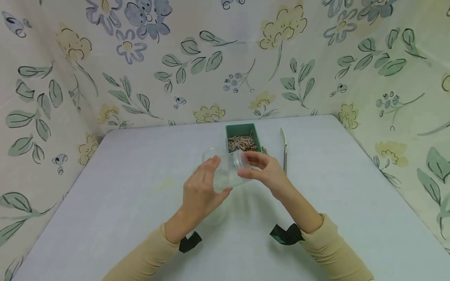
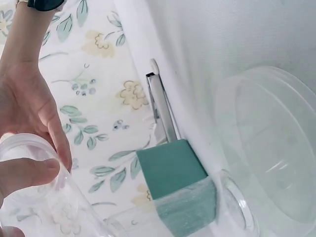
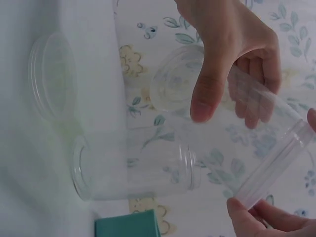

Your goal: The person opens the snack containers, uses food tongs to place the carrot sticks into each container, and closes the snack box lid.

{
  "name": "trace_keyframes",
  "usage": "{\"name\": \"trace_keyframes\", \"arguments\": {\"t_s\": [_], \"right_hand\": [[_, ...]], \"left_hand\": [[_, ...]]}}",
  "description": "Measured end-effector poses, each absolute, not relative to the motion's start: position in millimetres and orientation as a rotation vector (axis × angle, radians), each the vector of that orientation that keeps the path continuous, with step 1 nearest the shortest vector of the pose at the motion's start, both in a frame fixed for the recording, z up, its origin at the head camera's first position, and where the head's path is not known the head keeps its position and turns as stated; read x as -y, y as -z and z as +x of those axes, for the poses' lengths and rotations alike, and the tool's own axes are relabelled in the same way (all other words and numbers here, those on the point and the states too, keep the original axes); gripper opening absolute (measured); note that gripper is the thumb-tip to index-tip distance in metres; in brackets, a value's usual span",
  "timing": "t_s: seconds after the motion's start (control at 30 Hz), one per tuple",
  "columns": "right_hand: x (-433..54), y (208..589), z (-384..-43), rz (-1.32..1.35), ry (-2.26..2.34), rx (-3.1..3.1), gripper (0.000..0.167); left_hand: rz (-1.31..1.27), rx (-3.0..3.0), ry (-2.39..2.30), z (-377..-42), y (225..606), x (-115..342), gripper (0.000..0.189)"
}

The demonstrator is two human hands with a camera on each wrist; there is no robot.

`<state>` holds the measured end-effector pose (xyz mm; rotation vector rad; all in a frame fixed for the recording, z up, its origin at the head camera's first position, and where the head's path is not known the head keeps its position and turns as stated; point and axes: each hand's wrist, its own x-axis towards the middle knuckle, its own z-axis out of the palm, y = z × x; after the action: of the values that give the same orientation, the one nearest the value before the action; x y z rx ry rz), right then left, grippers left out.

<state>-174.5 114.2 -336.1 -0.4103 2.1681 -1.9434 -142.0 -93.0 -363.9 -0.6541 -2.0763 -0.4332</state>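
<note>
My left hand [image 1: 200, 191] grips a clear plastic jar [image 1: 225, 173] round its side, holding it tilted above the table. With thumb and fingers, my right hand [image 1: 265, 171] pinches the ridged rim of what looks like the jar's clear lid [image 3: 276, 165] at its right end. Nothing can be made out inside this jar. Behind it stands a second clear jar [image 3: 133, 163], mostly hidden by the left hand in the head view. A shallow round clear lid [image 2: 276, 148] lies on the table below the hands.
Just beyond the hands sits a green rectangular box [image 1: 240, 128] with many brownish twig-like pieces [image 1: 242, 143]. To its right lies a slim metal tool [image 1: 284, 150] with a pale, blade-like far end. Floral cloth [image 1: 211, 78] hangs behind the white table [image 1: 140, 203].
</note>
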Motion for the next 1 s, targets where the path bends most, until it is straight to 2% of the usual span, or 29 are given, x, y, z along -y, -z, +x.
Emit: {"name": "trace_keyframes", "arguments": {"t_s": [0.2,0.43,0.63,1.0], "right_hand": [[-119.0,332.5,-172.4,-0.759,1.918,-2.145,0.078],[-131.1,329.0,-175.2,-1.227,1.769,-1.965,0.077],[-132.8,326.4,-176.0,-1.432,1.681,-1.793,0.078],[-131.0,319.3,-173.9,-1.587,1.597,-1.632,0.077]], "left_hand": [[-0.681,2.366,0.808,-137.0,358.9,100.2,0.082],[-0.858,2.687,1.695,-140.2,348.5,123.2,0.074],[-1.224,2.610,2.236,-150.3,354.7,133.9,0.078],[-1.871,2.221,2.633,-165.6,373.6,128.5,0.102]]}}
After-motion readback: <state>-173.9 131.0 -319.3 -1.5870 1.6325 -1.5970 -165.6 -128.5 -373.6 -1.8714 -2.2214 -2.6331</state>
